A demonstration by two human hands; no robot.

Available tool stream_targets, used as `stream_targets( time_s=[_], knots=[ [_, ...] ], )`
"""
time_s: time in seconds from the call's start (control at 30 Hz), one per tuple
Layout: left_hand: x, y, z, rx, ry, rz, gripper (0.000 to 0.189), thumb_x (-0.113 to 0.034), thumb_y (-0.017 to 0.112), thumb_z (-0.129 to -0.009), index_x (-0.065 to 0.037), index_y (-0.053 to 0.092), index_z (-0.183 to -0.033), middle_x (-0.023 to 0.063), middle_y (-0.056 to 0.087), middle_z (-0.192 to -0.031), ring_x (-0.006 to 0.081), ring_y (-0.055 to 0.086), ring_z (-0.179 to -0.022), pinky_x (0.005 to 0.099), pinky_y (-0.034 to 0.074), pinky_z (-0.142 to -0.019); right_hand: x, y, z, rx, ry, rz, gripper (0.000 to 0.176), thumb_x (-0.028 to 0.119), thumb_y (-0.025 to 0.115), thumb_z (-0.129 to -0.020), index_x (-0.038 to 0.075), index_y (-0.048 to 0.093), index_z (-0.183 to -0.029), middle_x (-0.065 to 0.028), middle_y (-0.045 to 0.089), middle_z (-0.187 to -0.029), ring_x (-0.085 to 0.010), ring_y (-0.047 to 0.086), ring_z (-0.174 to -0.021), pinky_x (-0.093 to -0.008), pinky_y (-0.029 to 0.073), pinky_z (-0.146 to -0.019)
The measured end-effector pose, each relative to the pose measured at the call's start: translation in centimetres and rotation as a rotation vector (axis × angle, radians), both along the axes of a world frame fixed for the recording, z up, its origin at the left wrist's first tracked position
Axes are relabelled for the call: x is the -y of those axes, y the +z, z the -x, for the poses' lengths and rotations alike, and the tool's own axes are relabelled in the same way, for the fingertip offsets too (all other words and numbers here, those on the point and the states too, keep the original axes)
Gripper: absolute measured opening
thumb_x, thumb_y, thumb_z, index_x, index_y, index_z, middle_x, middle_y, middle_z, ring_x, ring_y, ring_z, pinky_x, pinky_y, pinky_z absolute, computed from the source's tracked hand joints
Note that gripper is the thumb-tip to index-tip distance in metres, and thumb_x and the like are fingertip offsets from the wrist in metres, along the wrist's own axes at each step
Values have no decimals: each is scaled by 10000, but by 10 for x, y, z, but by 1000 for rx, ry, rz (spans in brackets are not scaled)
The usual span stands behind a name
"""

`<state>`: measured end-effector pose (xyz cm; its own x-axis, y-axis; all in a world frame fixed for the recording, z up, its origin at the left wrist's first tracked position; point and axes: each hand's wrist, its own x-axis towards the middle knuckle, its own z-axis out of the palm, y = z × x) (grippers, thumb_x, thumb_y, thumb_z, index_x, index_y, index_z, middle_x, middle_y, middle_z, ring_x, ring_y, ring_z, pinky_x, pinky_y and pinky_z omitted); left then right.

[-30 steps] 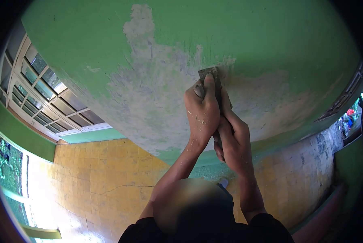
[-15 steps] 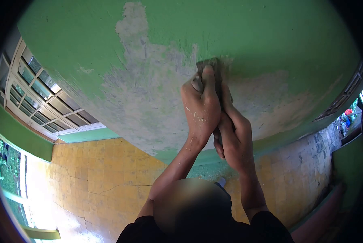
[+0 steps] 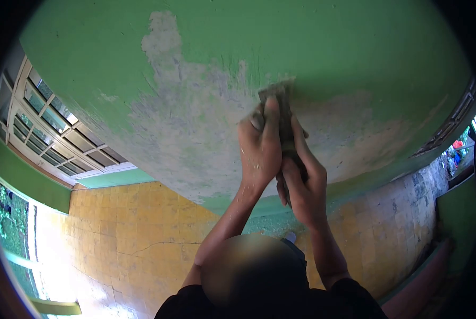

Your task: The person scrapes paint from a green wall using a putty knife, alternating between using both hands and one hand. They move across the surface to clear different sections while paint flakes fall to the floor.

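Observation:
Both of my hands are closed around a dark, flat scraper (image 3: 284, 114), its broad end against the green wall (image 3: 344, 48). My left hand (image 3: 261, 143) grips the upper part, its thumb laid along the tool toward the wall. Lower down, my right hand (image 3: 307, 186) wraps the handle, with a finger stretched up along the side. The scraper's edge meets the upper border of a pale patch (image 3: 195, 127) where green paint is gone. Small paint flakes cling to my left hand and wrist. Fingers cover much of the tool.
White-framed, paned windows or doors (image 3: 62, 125) stand at the left. Cracked yellow floor tiles (image 3: 142, 223) spread below the wall. A dark slatted frame (image 3: 448, 127) is on the wall at the right. A low reddish ledge (image 3: 418, 284) lies at lower right.
The wall has shifted slightly left and down in view. The scraper's broad end now shows wider and is slightly blurred. Both hands still hold it.

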<state>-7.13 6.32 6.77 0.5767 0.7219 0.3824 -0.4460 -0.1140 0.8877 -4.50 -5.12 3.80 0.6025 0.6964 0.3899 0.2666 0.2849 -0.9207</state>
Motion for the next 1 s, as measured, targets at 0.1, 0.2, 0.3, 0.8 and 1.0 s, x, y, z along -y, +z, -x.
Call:
stream_targets(
  time_s=[0.1, 0.2, 0.3, 0.8, 1.0],
  knots=[
    [0, -15, -4, -81, 50, -22, 411, -262, 501, -1080, 10, 528, -774, 11, 513, -648, 78, 469, -615, 302, 391, -531, 3, -8, 5, -184, 74, -67, 693, -22, 425, -968, 49, 207, -1621, -19, 609, -788, -41, 479, -525, -234, 409, -465],
    [0, -12, -9, -116, 116, -62, 412, -253, 510, -1073, 7, 512, -753, -5, 442, -630, 77, 361, -618, 313, 315, -519, 3, -3, 3, -258, 95, -67, 696, -8, 425, -957, 23, 202, -1615, -2, 579, -752, -26, 457, -490, -213, 373, -416],
    [0, 8, -13, -89, 111, -42, 411, -237, 514, -1064, 10, 499, -735, -5, 415, -615, 74, 343, -622, 313, 299, -518, 1, 22, 3, -223, 62, -49, 691, 4, 427, -951, 7, 215, -1608, 1, 562, -736, -19, 438, -469, -205, 359, -401],
    [5, 12, -13, -84, 132, 4, 432, -214, 527, -1046, 7, 491, -677, -13, 440, -586, 63, 355, -599, 319, 303, -502, 10, 30, 5, -265, 109, 0, 691, -5, 410, -971, 52, 193, -1625, -9, 587, -776, -23, 439, -490, -220, 363, -431],
    [3, 13, -13, -99, 161, -47, 445, -219, 528, -1042, 7, 471, -663, -13, 431, -574, 67, 347, -596, 328, 301, -502, 8, 28, 3, -250, 108, -3, 682, -8, 402, -975, 52, 196, -1623, -5, 576, -759, -21, 439, -484, -221, 364, -421]
  ],
)
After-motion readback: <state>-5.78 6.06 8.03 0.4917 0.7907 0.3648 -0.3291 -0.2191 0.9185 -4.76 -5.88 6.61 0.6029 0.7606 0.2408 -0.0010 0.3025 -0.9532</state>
